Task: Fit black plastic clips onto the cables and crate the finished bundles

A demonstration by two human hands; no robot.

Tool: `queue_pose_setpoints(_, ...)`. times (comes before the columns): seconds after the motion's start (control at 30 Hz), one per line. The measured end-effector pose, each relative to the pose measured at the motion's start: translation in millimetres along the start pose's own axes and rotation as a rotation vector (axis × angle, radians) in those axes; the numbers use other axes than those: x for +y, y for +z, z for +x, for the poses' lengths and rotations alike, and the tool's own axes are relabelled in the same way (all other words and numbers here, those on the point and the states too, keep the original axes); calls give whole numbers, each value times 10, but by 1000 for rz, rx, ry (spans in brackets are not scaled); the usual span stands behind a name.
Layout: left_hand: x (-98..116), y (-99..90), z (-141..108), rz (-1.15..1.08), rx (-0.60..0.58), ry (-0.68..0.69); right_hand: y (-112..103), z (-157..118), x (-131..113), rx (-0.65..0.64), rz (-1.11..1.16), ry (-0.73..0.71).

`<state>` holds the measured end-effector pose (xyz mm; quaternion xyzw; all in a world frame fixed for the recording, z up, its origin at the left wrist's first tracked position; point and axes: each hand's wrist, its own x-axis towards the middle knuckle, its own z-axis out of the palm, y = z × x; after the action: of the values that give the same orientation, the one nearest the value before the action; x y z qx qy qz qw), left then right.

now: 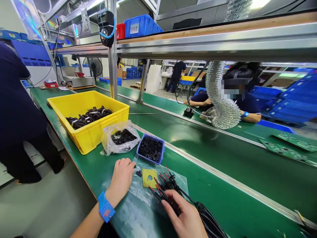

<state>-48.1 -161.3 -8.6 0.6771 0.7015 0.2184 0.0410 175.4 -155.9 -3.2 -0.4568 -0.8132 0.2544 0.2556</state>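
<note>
My left hand (122,178), with a blue band (106,207) on its wrist, rests on the plastic sheet near a small black part (139,173). Its fingers curl inward at a dark piece too small to make out. My right hand (184,213) is closed around black cables (170,198) whose thin red and black wire ends point up and left. Between the hands lies a yellow square plate (149,178) with a round hole. Behind it are a small blue bin (151,148) of black parts and a clear bag (121,137) of similar parts.
A yellow bin (86,132) with bundled cables stands at the back left. A metal rail (223,178) crosses the green bench. Beyond it are a flexible duct (220,99), green circuit boards (284,147) and a person's forearms. Another person stands at the left.
</note>
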Motion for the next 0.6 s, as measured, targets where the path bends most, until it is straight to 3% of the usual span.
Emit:
queue_pose_setpoints(0.17,300,92,13,-149,-94,200,-32,-1,-55,37,71,38)
queue_pose_setpoints(0.37,285,161,48,-203,-231,253,-83,40,-75,-21,258,159)
queue_pose_setpoints(0.47,265,132,4,-442,-187,158,-110,60,-92,-64,353,213)
queue_pose_setpoints(0.6,332,137,-92,-1097,-245,-151,-154,69,-142,-112,437,252)
